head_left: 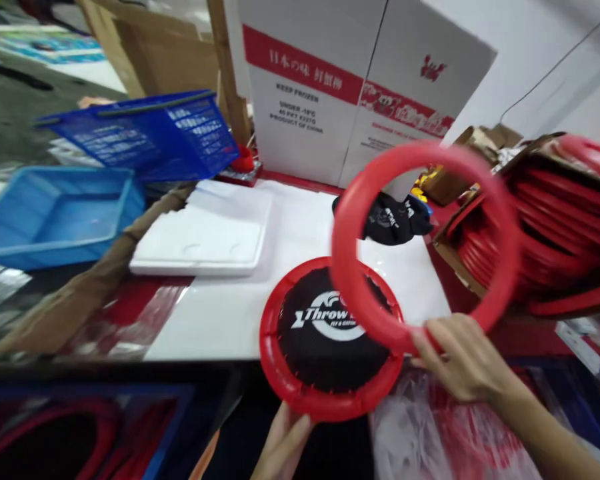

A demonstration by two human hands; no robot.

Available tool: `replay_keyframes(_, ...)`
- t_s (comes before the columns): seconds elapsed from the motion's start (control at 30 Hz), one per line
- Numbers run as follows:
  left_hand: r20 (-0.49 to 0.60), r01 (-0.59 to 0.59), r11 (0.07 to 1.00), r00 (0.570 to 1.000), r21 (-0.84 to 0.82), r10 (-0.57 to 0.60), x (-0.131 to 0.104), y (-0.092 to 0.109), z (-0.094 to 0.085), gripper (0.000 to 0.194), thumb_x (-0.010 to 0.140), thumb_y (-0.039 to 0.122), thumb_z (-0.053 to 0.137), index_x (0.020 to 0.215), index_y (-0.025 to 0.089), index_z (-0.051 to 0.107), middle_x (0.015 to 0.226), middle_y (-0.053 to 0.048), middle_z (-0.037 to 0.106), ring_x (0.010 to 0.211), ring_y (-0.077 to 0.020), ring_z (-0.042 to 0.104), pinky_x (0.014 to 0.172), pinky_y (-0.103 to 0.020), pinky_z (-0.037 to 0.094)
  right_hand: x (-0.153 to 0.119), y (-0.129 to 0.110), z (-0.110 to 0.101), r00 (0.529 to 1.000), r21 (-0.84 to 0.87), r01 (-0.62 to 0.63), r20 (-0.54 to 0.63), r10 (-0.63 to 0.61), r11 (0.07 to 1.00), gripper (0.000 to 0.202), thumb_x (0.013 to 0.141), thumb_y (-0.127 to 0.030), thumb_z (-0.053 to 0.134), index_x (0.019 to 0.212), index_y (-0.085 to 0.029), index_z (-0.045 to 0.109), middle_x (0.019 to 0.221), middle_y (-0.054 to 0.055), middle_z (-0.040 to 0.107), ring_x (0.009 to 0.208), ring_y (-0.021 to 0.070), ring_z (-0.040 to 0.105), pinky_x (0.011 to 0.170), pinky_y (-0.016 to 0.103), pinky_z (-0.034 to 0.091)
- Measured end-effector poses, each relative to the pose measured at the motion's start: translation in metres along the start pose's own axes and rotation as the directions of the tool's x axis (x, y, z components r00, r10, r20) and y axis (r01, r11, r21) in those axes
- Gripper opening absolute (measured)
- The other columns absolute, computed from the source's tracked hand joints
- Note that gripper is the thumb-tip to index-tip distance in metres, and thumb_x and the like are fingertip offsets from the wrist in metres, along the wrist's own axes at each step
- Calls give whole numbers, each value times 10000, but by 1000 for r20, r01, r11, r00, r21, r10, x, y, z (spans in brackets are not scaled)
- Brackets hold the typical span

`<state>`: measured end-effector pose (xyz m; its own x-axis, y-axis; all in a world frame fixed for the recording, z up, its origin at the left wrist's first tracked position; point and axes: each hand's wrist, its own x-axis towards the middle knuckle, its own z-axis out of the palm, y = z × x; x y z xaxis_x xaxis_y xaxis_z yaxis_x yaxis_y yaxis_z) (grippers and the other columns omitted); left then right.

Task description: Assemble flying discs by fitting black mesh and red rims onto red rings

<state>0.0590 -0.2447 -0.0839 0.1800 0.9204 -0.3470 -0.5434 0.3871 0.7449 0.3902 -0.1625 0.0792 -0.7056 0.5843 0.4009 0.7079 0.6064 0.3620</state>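
Note:
My left hand [285, 443] grips the near edge of a round disc [330, 407] with a red rim and a black centre printed with white lettering. The disc's far part lies over the white table surface, and its near edge sticks out past the front. My right hand [463, 357] holds a plain red ring [347, 233] by its lower side, raised and tilted above the disc. The ring is blurred and overlaps the disc's right part in the view. Beyond it, some black fabric pieces [397, 220] with white print lie on the table.
A carton [480, 280] at right is packed with red rings. White foam slabs [205, 233] lie left of centre, beside a light-blue tray [55, 257] and a blue printed bag [150, 137]. A tall white carton [310, 87] stands behind. Below, a bin [175, 427] holds more discs.

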Motion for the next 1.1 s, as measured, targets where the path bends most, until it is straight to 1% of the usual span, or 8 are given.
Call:
replay_keyframes(0.07,16,-2,996,1000,-92,4,11,0,11,621,880,618,829,1374,258,718,1395,-120,748,1280,-363,711,1162,-549,543,16,-42,25,988,155,157,-25,-155,975,524,1040,-351,678,1526,-192,566,1082,123,757,936,260,692,842,421,584)
replay_keyframes(0.13,62,-6,983,998,-186,18,17,13,28,526,898,550,842,1336,274,744,1378,-102,759,1248,-325,735,1146,-518,562,29,-53,41,991,283,133,-49,-124,950,561,1082,-306,589,1595,-104,484,1082,161,750,902,266,695,780,410,606)
replay_keyframes(0.2,176,-21,971,982,-239,64,21,32,48,441,930,499,834,1285,246,769,1291,-112,790,1184,-296,764,1108,-482,591,37,-46,43,999,395,41,-43,-27,918,590,1113,-295,507,1666,-112,407,1141,181,734,950,273,712,790,406,631)
replay_keyframes(0.3,287,-89,955,942,-284,173,26,56,77,421,922,454,860,1255,209,774,1222,-121,803,1108,-278,785,1041,-453,630,43,-32,23,998,469,7,-60,24,883,638,1112,-254,486,1726,-180,330,1286,202,694,1117,309,710,908,468,644)
replay_keyframes(0.47,281,-185,925,917,-331,284,26,70,108,405,887,375,903,1223,187,778,1194,-102,813,1097,-255,782,1047,-426,628,45,-43,-31,1000,537,-4,-12,12,844,648,1105,-246,512,1730,-210,342,1432,198,673,1233,329,691,1028,516,618)
replay_keyframes(0.6,288,-187,927,914,-326,285,14,72,118,367,840,316,941,1148,176,797,1117,-83,834,1027,-227,794,954,-346,650,39,-56,-51,994,595,-94,11,109,798,613,1102,-235,531,1703,-224,410,1439,167,690,1239,302,698,1061,485,614)
replay_keyframes(0.83,248,-198,941,931,-274,268,-1,74,121,343,786,302,970,1047,159,799,1014,-74,844,931,-230,800,858,-335,668,40,-72,-57,981,668,-144,0,194,730,593,1094,-254,567,1677,-275,462,1401,135,727,1176,294,702,978,489,638)
replay_keyframes(1.1,257,-195,941,928,-276,268,-4,72,121,308,796,309,965,1005,160,795,977,-68,843,900,-222,798,857,-339,668,42,-90,-59,972,593,-176,-21,234,785,630,1055,-214,620,1666,-283,484,1341,132,758,1120,321,712,927,532,634)
